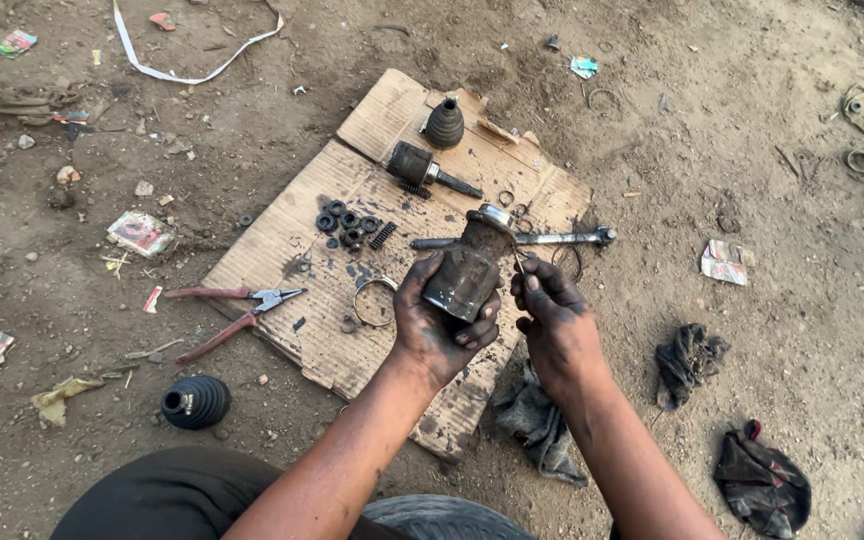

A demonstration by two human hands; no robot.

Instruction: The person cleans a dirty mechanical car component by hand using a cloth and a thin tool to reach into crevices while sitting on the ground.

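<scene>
Head view: greasy joint housing [467, 275], dark metal cup with a bright clamp band at its far end, held up over the near edge of the cardboard sheet [292, 240]. Left hand [439, 325] cups it from below, fingers [482, 330] wrapped tight on the open end. Right hand [552, 315] just beside it, fingers pinched on a thin pick-like tool [518, 258] whose tip sits at the housing's side, near the band; exact contact too small to tell. Looks like the strip-down step, working at the band or ring. Next move likely needs steady grip from the left and fine prying from the right, since grease makes slip a risk. On the cardboard beyond the housing: second joint with splined stub [427, 170], small rubber boot [444, 124], a row of black rings [347, 222], a metal ring [376, 300], long shaft [527, 239]. Red-handled pliers [232, 315] on the cardboard's left edge. Larger boot [195, 402] on the dirt left of the cardboard, rags [692, 360] to its right.
</scene>
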